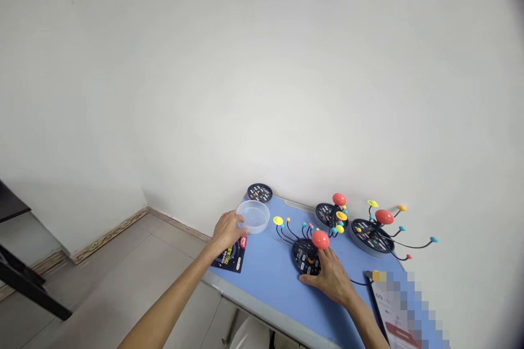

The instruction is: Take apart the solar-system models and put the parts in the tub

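My left hand (226, 230) is closed on the near left rim of a clear round plastic container (255, 220), at the left side of the blue table. Nothing shows inside the container. My right hand (333, 279) grips the black round base of a solar system model (302, 257), with fingers and thumb around its near right edge. Curved black wires rise from this base. They carry a large red ball and small yellow, blue and orange balls. Part of the base is hidden behind my right hand.
A black disc with printed pictures (260, 192) sits at the back left corner. Two more solar system models (325, 214) (370, 237) stand along the wall. A black printed card (234, 258) lies below my left hand. A tablet (393, 313) is at the right edge, partly blurred.
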Demonstrator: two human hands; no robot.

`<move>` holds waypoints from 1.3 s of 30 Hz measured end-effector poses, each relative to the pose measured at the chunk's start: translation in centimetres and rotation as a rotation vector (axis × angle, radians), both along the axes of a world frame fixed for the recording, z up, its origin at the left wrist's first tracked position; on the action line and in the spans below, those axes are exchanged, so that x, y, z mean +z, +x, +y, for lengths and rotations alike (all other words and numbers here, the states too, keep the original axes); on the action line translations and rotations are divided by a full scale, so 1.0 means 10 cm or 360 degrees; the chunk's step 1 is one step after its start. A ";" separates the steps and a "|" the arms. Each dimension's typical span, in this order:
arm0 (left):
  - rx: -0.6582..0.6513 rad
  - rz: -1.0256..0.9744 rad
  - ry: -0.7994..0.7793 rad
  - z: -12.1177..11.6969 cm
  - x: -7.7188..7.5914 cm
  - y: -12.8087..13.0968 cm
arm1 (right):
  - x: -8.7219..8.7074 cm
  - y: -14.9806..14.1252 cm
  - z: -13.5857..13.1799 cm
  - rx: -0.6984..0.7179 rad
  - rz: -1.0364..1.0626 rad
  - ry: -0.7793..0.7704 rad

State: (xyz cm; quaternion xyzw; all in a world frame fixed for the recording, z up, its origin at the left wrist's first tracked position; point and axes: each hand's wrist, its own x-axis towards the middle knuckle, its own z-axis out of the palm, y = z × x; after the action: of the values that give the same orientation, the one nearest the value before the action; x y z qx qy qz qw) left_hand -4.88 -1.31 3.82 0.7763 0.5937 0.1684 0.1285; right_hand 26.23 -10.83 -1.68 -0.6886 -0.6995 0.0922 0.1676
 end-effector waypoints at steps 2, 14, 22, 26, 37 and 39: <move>0.0017 -0.0025 0.0019 -0.17 0.05 -0.10 | 0.02 -0.02 -0.01 0.0009 0.0024 0.0001; -0.0153 -0.0093 -0.0088 -1.05 -0.43 -0.17 | 0.08 -0.09 -0.01 0.0022 0.0063 -0.0065; -0.0183 -0.0004 -0.0135 -0.89 -0.40 -0.35 | 0.08 -0.25 0.02 0.0111 0.0132 -0.0038; -0.0177 -0.0060 -0.0175 -0.86 -0.44 -0.42 | 0.07 -0.31 0.07 0.0124 0.0151 -0.0039; -0.0018 -0.0160 0.0249 -1.00 -0.45 -0.43 | 0.09 -0.16 -0.17 0.0105 0.0143 0.0196; -0.0031 -0.0326 0.0387 -1.14 -0.47 -0.25 | 0.23 -0.09 -0.30 0.0032 0.0069 0.0330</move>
State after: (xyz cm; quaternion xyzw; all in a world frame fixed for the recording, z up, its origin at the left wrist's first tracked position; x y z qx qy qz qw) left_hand -7.34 -12.70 -0.86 0.7705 0.5453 0.3162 0.0950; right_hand 25.31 -13.88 0.59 -0.6583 -0.7084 0.0358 0.2520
